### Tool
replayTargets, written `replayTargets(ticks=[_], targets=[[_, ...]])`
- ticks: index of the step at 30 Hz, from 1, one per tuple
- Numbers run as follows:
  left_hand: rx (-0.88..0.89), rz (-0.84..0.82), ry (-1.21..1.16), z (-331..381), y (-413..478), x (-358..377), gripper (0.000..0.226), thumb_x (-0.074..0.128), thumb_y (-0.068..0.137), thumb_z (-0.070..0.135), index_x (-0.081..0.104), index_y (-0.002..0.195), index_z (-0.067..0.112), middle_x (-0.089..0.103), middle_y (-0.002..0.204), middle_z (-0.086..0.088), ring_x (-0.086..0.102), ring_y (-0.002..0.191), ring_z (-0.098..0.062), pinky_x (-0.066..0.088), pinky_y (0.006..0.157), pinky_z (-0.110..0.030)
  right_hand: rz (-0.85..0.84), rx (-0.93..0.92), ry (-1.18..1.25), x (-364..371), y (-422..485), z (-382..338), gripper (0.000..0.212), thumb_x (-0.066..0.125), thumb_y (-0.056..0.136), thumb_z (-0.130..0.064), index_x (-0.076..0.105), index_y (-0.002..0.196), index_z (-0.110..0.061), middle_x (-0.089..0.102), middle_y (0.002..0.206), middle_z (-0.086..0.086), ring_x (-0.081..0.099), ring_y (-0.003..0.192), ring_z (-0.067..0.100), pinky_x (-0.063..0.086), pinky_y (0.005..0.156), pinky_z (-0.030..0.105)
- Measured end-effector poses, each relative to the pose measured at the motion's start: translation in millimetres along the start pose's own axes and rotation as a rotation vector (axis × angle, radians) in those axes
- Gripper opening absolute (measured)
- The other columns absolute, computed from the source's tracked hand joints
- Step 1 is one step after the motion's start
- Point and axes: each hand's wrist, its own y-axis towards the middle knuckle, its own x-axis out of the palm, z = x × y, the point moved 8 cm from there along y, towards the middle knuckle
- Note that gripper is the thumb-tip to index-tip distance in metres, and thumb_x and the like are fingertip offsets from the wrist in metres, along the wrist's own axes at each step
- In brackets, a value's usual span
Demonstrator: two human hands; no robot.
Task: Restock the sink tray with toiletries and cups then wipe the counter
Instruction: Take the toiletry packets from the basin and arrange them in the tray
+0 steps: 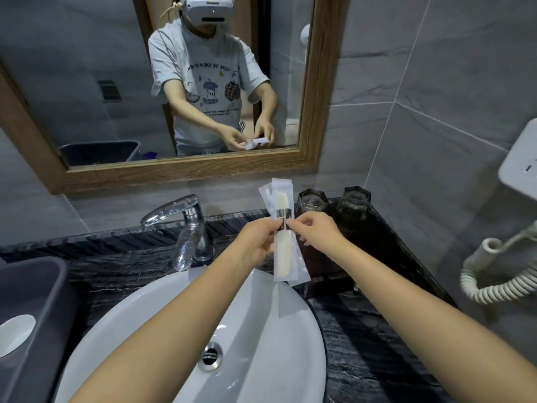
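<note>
Both of my hands hold a small bundle of clear-wrapped toiletry packets (283, 257) upright above the right rim of the sink. My left hand (255, 242) grips the bundle from the left side. My right hand (315, 229) pinches it at its dark label band. The front packet holds a cream-white item. Just behind the bundle, a dark tray (328, 266) lies on the black marble counter (363, 330), with two dark glass cups (312, 200) (354, 202) standing upside down at its far end.
A white basin (162, 321) with a chrome tap (186, 228) lies below my arms. A grey plastic bin (32, 309) stands at the left edge. A wood-framed mirror (180, 173) hangs behind. A white wall hairdryer (520, 158) with a coiled cord (488, 274) is at the right.
</note>
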Motion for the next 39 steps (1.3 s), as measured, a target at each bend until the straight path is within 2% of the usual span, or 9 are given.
replayTargets(ticks=[5,9,12,15,17,24,31,36,39], targets=[[0.002,-0.018,-0.018,2.4,-8.2,9.1,0.015,0.059,0.085,0.001,0.065,0.099,0.003,0.070,0.083,-0.009,0.069,0.061,-0.013,0.056,0.050,-0.023,0.033,0.049,0.167,-13.2,-11.8,-4.3,0.027,0.073,0.079,-0.030,0.070,0.089,-0.006,0.066,0.078,0.004,0.059,0.069,0.014,0.054,0.064,0.028],[-0.013,-0.049,0.000,-0.2,-11.9,17.3,0.006,0.063,0.084,0.005,0.067,0.086,0.010,0.072,0.060,0.001,0.067,0.052,-0.008,0.052,0.046,-0.019,0.072,0.073,0.191,-24.4,-19.1,-6.2,0.010,0.072,0.080,-0.014,0.065,0.080,-0.006,0.062,0.070,0.006,0.059,0.066,0.017,0.055,0.067,0.030],[-0.012,-0.080,-0.006,-3.8,-10.2,22.9,0.007,0.063,0.085,0.012,0.068,0.089,0.013,0.073,0.071,0.001,0.069,0.065,-0.010,0.057,0.061,-0.024,0.053,0.113,0.261,-27.9,-23.3,-3.2,0.007,0.068,0.082,-0.010,0.062,0.081,-0.005,0.062,0.075,0.010,0.061,0.069,0.019,0.056,0.070,0.033],[-0.014,-0.104,-0.034,-8.1,-8.2,26.4,0.014,0.061,0.087,0.014,0.067,0.099,0.011,0.071,0.089,-0.003,0.067,0.081,-0.015,0.056,0.081,-0.030,0.035,0.176,0.396,-30.7,-27.2,6.3,0.012,0.063,0.086,-0.007,0.055,0.077,-0.008,0.064,0.079,0.009,0.063,0.065,0.016,0.057,0.056,0.025],[-0.021,-0.091,-0.052,-12.0,-5.3,25.4,0.010,0.058,0.089,0.013,0.065,0.096,0.012,0.069,0.090,-0.004,0.066,0.081,-0.015,0.055,0.080,-0.031,0.046,0.208,0.458,-36.9,-30.3,15.0,0.011,0.061,0.088,-0.006,0.055,0.079,-0.007,0.065,0.076,0.007,0.065,0.062,0.014,0.054,0.048,0.020],[-0.050,-0.024,-0.041,-30.6,5.4,22.4,0.011,0.053,0.091,0.010,0.062,0.095,0.009,0.066,0.082,-0.005,0.064,0.074,-0.015,0.054,0.064,-0.027,0.070,0.260,0.508,-57.7,-39.4,52.3,0.004,0.061,0.088,-0.010,0.061,0.090,-0.006,0.068,0.081,0.008,0.065,0.066,0.015,0.057,0.054,0.022],[-0.101,-0.204,0.047,-59.6,1.8,62.2,0.018,0.057,0.088,0.016,0.066,0.101,0.007,0.075,0.075,-0.001,0.071,0.068,-0.012,0.056,0.056,-0.024,0.067,0.283,0.500,-66.2,-50.7,79.8,0.013,0.063,0.087,-0.009,0.064,0.098,-0.001,0.070,0.082,0.007,0.066,0.066,0.014,0.059,0.061,0.025],[-0.141,-0.310,0.101,-91.4,-0.4,98.0,0.012,0.066,0.081,0.010,0.070,0.092,0.011,0.076,0.078,-0.002,0.072,0.071,-0.012,0.056,0.056,-0.021,0.106,0.331,0.461,-74.3,-65.9,106.8,0.004,0.064,0.085,-0.005,0.062,0.083,-0.007,0.063,0.076,0.007,0.061,0.065,0.014,0.056,0.065,0.028],[-0.152,-0.317,0.135,-108.8,1.0,107.9,0.028,0.067,0.079,0.003,0.067,0.107,0.004,0.072,0.100,-0.014,0.069,0.093,-0.023,0.059,0.074,-0.029,0.146,0.344,0.440,-78.9,-72.8,124.7,0.007,0.068,0.082,-0.003,0.062,0.087,-0.002,0.061,0.074,0.006,0.059,0.065,0.014,0.056,0.063,0.026]])
